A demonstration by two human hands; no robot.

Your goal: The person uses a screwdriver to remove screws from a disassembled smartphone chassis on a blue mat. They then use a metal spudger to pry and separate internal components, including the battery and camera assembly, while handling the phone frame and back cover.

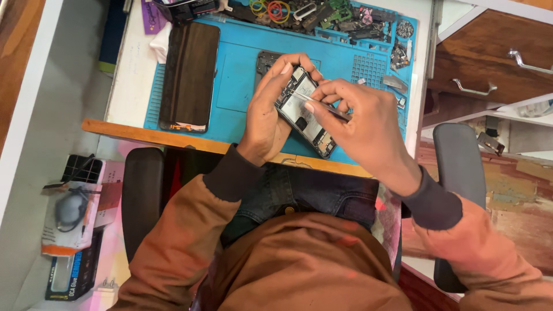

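Metal tweezers (319,103), pinched in the right hand (357,118), probe the opened phone (302,112) gripped by the left hand (268,112) above the blue mat (242,75) (mid-repair, seemingly), so steadiness matters next.

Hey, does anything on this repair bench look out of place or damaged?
The opened phone, its insides bared, is tilted in the left hand while the right hand probes it with tweezers. A dark phone screen panel overhangs the blue mat's left edge.
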